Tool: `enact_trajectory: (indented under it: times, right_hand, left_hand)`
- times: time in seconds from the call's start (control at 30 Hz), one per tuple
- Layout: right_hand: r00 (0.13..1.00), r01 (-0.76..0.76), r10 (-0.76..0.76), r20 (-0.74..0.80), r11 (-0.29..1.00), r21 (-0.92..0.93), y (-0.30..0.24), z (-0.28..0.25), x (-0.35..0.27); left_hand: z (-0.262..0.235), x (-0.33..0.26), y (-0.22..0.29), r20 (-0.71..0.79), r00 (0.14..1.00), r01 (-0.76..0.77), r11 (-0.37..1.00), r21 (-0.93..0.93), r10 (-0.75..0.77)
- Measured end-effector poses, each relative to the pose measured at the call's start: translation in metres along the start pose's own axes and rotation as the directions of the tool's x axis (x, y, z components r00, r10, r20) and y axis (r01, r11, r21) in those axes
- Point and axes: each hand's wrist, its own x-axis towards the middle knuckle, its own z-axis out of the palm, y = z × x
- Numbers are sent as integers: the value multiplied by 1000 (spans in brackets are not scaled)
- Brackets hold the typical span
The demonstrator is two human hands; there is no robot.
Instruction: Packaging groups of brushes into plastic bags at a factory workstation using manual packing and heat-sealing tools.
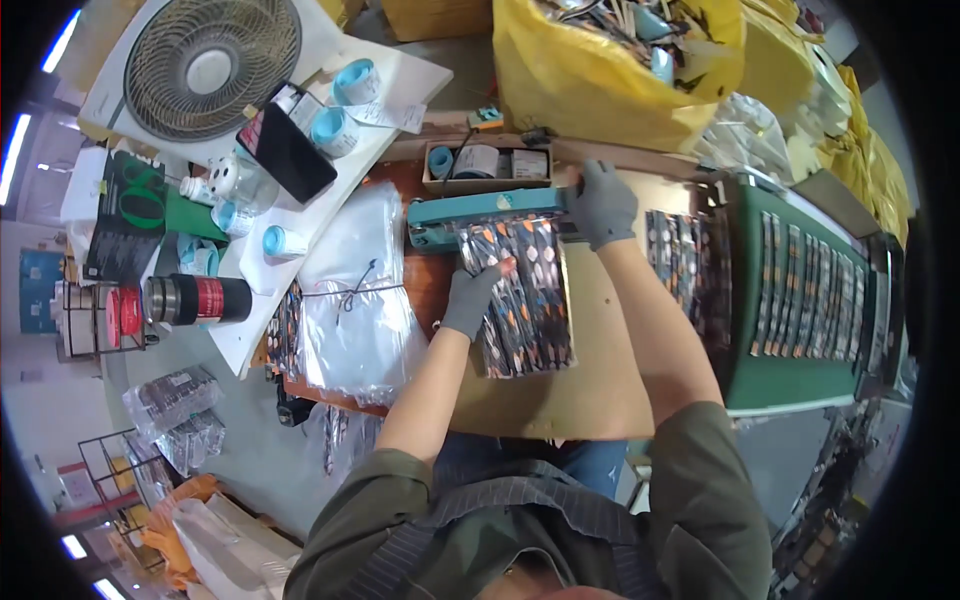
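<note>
The left hand [472,298], in a grey glove, lies flat with its fingers spread on a clear plastic bag of patterned packets [520,295]; its grip is open and only presses the bag down, it does not close around it. The bag rests on the brown wooden surface [600,350], directly in front of the person, and its upper end reaches under the bar of a teal heat sealer [470,215]. The right hand [602,205], also in a grey glove, is on the right end of the sealer bar with the fingers curled over it, so this grip is closed on the bar.

Just left of the bag there is a stack of empty clear bags [355,290] tied with a thin string. Right of the person's right forearm more patterned packets [690,260] lie in rows, and beside them a green conveyor belt [790,385] carries further rows. Behind the sealer stands a small cardboard box [490,165] with label rolls. A large yellow sack [600,70] full of scraps stands at the top. On the far left are a table fan [212,65] and a dark thermos flask [195,299].
</note>
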Motion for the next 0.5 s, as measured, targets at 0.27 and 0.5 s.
enact_trajectory:
  times: [0.27,0.5]
  right_hand:
    - [534,-844,476,699,254,472,34,-199,-176]
    - [398,-860,917,-1,374,347,78,-418,-310]
  left_hand:
    - [-8,-57,101,97,982,141,972,186,-161]
    - [-138,-39,86,151,989,-80,846,528,-1]
